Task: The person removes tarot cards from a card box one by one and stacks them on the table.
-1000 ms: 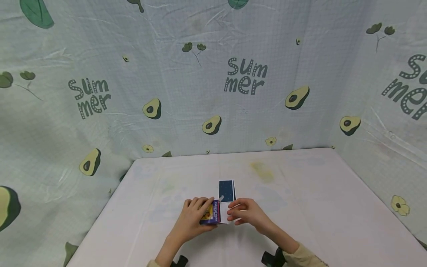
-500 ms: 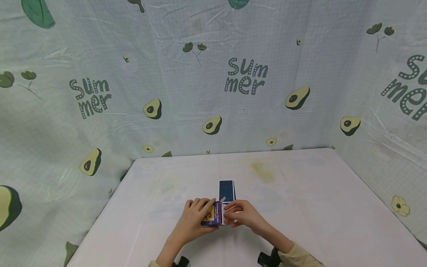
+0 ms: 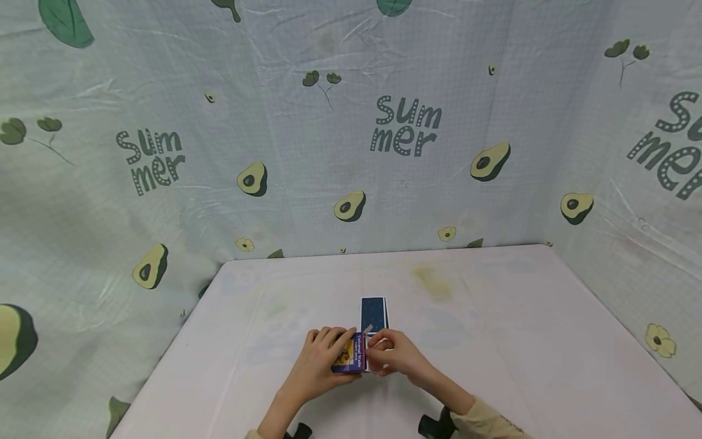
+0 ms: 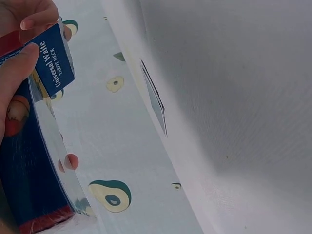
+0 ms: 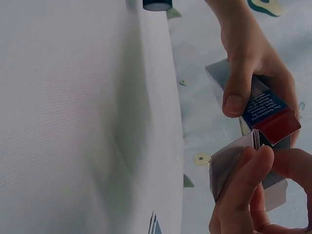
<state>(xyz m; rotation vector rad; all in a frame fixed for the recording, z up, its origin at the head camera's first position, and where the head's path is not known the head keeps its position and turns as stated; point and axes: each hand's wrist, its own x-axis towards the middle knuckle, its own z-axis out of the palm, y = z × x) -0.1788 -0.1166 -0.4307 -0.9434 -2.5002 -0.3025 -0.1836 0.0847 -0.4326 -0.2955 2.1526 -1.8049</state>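
My left hand (image 3: 320, 361) grips a tarot deck box (image 3: 350, 353) close over the table, fingers over its top and thumb along the near side. In the left wrist view the blue box (image 4: 29, 161) reads "Universal Waite Tarot Deck" and has a clear glossy layer along its side. The end facing right is unfolded, with a red side flap (image 5: 280, 127) and a pale wide flap (image 5: 228, 163). My right hand (image 3: 397, 353) is at that end, its thumb and fingertips pinching a thin edge of the flap. The fingers partly hide the opening.
Dark blue cards (image 3: 374, 313) with white borders lie on the white table (image 3: 493, 341) just beyond the box. A patterned curtain (image 3: 296, 134) stands behind the table and along both sides. Black wrist camera mounts (image 3: 436, 425) sit under the forearms.
My right hand has moved left onto the box's unfolded end, and its fingers have closed together there. The box has shifted slightly right and nearer with the left hand. The cards stay put.
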